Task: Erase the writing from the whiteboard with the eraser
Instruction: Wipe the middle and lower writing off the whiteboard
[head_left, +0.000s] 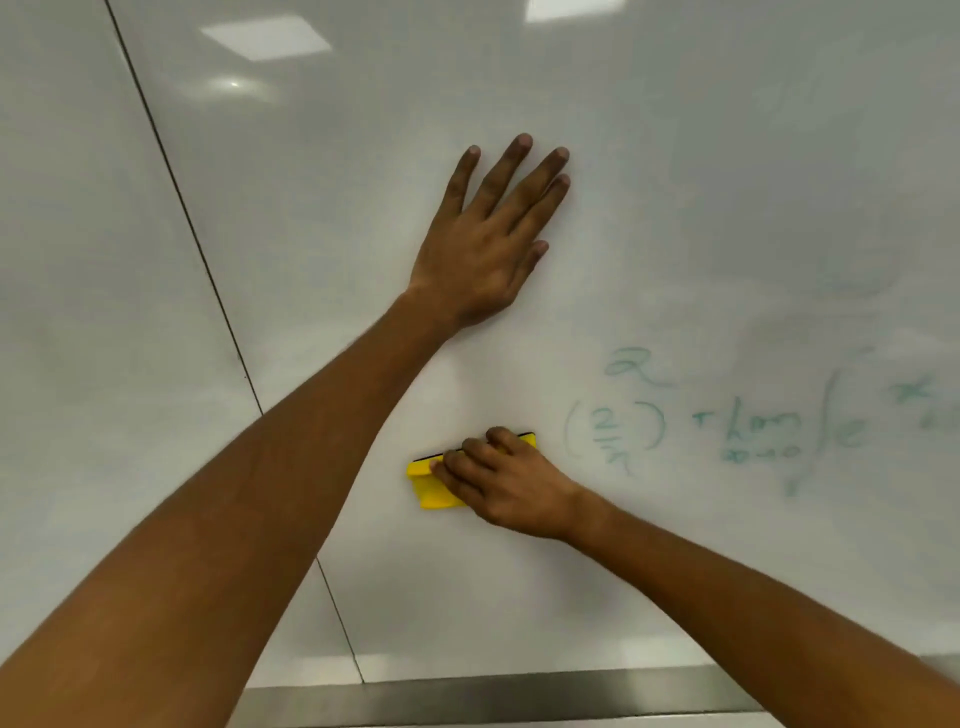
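Whiteboard (675, 208) fills nearly the whole view, glossy white, with ceiling lights mirrored in its upper part. Nearest, below the board, a grey metal ledge (493, 696) runs along its bottom edge. A thin dark seam (208, 270) crosses the board on a slant, from its top left down to the ledge, and splits it into two panels.

On the board, low and near the middle, the right hand (511, 488) grips the eraser (434, 486): the fingers are curled over its upper edge, and the hand covers most of it. The eraser is yellow with a dark strip along its top, and it lies against the board; whether it presses hard cannot be told.

To the right of the eraser, well apart from it, stands the writing (727, 431), faint green and blurred: a bracketed fraction, a 2 above it, a plus sign, further symbols trailing to the board's right edge. Pale smears show higher on the board above the writing.

Above the eraser, farther up the board, the left hand (483, 249) rests flat on the surface, fingers straight and slightly spread, holding nothing. Its forearm crosses the seam
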